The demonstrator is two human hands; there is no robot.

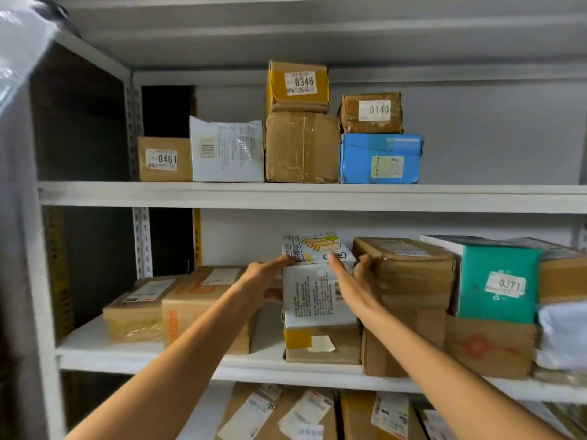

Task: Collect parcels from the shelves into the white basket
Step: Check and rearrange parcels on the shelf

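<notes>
A white printed parcel (313, 296) stands on a brown box (322, 344) on the middle shelf (133, 354). My left hand (265, 277) holds its left side, fingers laid along the top edge and thumb lower on the side. My right hand (352, 277) grips its right side, with the index finger on top and the other fingers curled behind, against a neighbouring brown carton (409, 271). The white basket is out of view.
Brown cartons (190, 306) lie left of the parcel. A teal parcel marked 0371 (498, 284) and more boxes stand to the right. The upper shelf (317, 195) carries brown, white and blue parcels (379, 158). More labelled parcels (286, 414) fill the shelf below.
</notes>
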